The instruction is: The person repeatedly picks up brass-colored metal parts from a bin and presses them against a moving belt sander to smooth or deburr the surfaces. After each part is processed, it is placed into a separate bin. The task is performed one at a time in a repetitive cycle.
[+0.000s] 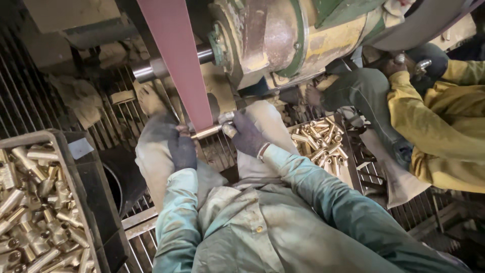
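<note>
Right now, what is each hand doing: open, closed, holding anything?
Left hand: gloved, closed on one end of the brass tube against the sanding belt.
Right hand: gloved, closed on the tube's other end.

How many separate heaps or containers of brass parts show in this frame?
2. A dark crate full of brass parts sits at lower left; a loose heap lies right of the person's right hand. Both run past edges or clothing, so more may be hidden.

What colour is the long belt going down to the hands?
Reddish pink belt, clearest in the head view.
</note>
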